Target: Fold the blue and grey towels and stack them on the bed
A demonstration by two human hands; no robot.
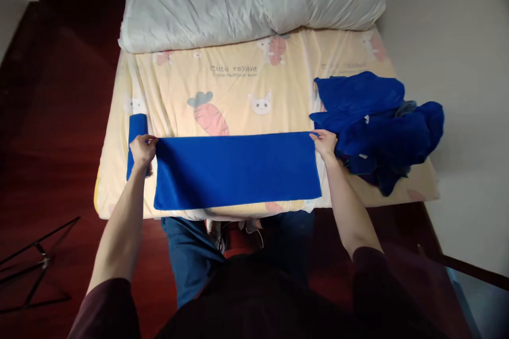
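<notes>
A blue towel [236,169] lies flat, folded into a long rectangle, across the near edge of the bed [238,85]. My left hand [142,149] pinches its far left corner. My right hand [325,143] pinches its far right corner. Both hands are closed on the cloth's top edge. A rolled blue towel [136,132] lies just left of my left hand, partly hidden behind it. A heap of crumpled blue towels [377,122] sits right beside my right hand.
The bed has a yellow sheet printed with carrots and rabbits. A white duvet [254,0] is bunched at the far end. Dark red floor lies to the left, with a black metal frame [35,265] on it. A pale wall is on the right.
</notes>
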